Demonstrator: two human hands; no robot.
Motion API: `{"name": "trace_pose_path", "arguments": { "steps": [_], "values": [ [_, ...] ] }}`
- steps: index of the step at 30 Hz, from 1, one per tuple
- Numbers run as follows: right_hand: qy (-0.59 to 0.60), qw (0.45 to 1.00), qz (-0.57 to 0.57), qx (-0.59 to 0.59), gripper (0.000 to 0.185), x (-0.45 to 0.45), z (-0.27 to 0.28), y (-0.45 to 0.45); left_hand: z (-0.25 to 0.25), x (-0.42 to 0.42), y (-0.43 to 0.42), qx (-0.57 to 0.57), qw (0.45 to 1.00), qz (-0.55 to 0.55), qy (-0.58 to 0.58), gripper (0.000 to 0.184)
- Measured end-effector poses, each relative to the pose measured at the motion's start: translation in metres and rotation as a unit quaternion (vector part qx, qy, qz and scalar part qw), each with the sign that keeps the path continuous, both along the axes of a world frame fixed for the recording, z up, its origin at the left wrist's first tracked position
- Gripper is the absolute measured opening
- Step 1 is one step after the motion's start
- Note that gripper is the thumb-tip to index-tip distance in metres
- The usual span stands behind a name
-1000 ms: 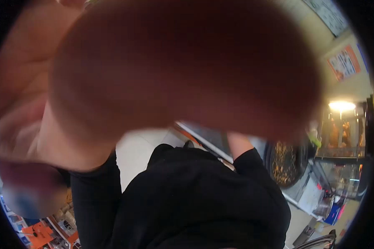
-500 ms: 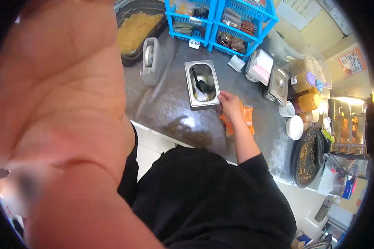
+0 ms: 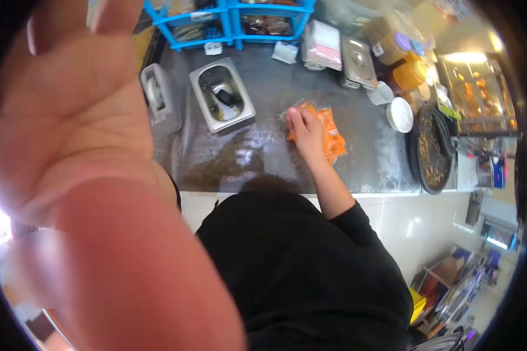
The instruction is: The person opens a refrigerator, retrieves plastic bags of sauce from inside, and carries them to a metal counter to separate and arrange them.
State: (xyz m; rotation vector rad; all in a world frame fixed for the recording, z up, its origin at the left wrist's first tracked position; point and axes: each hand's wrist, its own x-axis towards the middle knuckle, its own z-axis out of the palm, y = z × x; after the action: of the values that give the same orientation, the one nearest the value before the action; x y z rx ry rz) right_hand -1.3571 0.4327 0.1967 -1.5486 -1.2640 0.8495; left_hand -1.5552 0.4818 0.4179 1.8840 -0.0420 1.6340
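My left hand [image 3: 82, 128] is raised very close to the camera, palm showing, and fills the left side of the view; its fingers are partly cut off at the top, apart, with nothing in them. My right hand [image 3: 307, 131] is over the orange packets [image 3: 332, 139] on the dark counter, fingers curled in at the packets' left side. To its left stands a steel container [image 3: 249, 111] with a black-handled utensil [image 3: 225, 97] inside. A clear tape-like dispenser [image 3: 163, 105] is between the container and my left hand.
Blue tiered baskets [image 3: 234, 26] holding packed goods stand at the back. Toward the right are a lidded steel container [image 3: 359, 61], a white bowl [image 3: 400, 114], orange-topped jars [image 3: 409, 75] and a black stone mortar [image 3: 433, 149]. The counter's front edge [image 3: 380, 193] runs before my body.
My right hand has let go of the steel container's rim and moved onto the orange packets. The view has shifted, and my left hand still blocks the left side.
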Motion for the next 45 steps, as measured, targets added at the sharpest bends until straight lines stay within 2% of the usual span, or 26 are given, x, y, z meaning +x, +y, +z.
{"name": "trace_pose_path", "arguments": {
  "steps": [3,6,7,9,10,12,14,17,18,20,21,24,27,30,33,36,39,43,45],
  "values": [
    [0.009,0.997,-0.034,-0.071,0.024,0.038,0.022,-0.038,0.007,0.0,0.007,0.011,1.0,0.005,-0.023,0.033],
    [-0.054,0.995,-0.084,0.026,0.015,0.071,0.03,-0.062,0.004,0.019,-0.004,-0.009,1.0,-0.001,-0.028,0.033],
    [-0.07,0.992,-0.086,0.062,0.013,0.081,0.034,-0.07,-0.003,0.025,-0.015,-0.025,1.0,-0.009,-0.014,0.033],
    [-0.036,0.995,-0.088,0.027,0.01,0.108,0.026,-0.083,-0.027,0.045,-0.032,-0.095,0.991,-0.014,0.098,0.03],
    [-0.017,0.996,-0.087,0.01,0.009,0.122,0.022,-0.091,-0.043,0.057,-0.038,-0.14,0.978,-0.017,0.156,0.029],
    [-0.011,0.998,-0.055,-0.034,0.007,0.145,0.024,-0.101,-0.07,0.097,-0.054,-0.291,0.896,0.035,0.333,0.035],
    [-0.02,0.997,-0.03,-0.072,0.01,0.168,0.015,-0.107,-0.118,0.134,-0.053,-0.197,0.851,0.097,0.477,0.052],
    [-0.176,0.977,0.067,0.101,0.02,0.2,0.023,-0.113,-0.208,0.164,-0.068,-0.09,0.768,0.198,0.602,0.074],
    [-0.164,0.978,0.054,0.116,0.023,0.208,0.027,-0.116,-0.223,0.175,-0.077,-0.16,0.701,0.177,0.672,0.088],
    [-0.137,0.979,0.03,0.149,0.029,0.224,0.033,-0.122,-0.259,0.172,-0.084,-0.109,0.706,0.217,0.665,0.091],
    [-0.118,0.985,0.048,0.119,0.029,0.237,0.032,-0.125,-0.266,0.169,-0.077,-0.082,0.707,0.237,0.662,0.093],
    [-0.066,0.993,0.091,0.043,0.03,0.264,0.021,-0.139,-0.239,0.163,-0.061,-0.169,0.709,0.107,0.676,0.098],
    [-0.058,0.991,0.113,0.031,0.028,0.277,0.023,-0.139,-0.229,0.155,-0.051,-0.199,0.685,0.062,0.698,0.096],
    [-0.06,0.988,0.136,0.036,0.026,0.283,0.038,-0.139,-0.23,0.141,-0.042,-0.087,0.68,0.102,0.721,0.075],
    [-0.068,0.988,0.129,0.056,0.027,0.284,0.046,-0.142,-0.177,0.166,-0.044,-0.139,0.594,0.201,0.767,0.045],
    [-0.086,0.989,0.089,0.081,0.029,0.279,0.044,-0.15,-0.202,0.151,-0.028,-0.118,0.726,0.331,0.591,0.025],
    [-0.074,0.993,0.039,0.088,0.027,0.272,0.044,-0.173,-0.178,0.166,-0.022,-0.234,0.75,0.333,0.52,0.029],
    [-0.069,0.993,-0.017,0.097,0.025,0.254,0.043,-0.207,-0.183,0.165,0.003,-0.208,0.81,0.303,0.457,0.023],
    [-0.067,0.991,-0.063,0.098,0.025,0.242,0.045,-0.223,-0.174,0.164,0.015,-0.23,0.852,0.296,0.366,0.018]
  ]
}}
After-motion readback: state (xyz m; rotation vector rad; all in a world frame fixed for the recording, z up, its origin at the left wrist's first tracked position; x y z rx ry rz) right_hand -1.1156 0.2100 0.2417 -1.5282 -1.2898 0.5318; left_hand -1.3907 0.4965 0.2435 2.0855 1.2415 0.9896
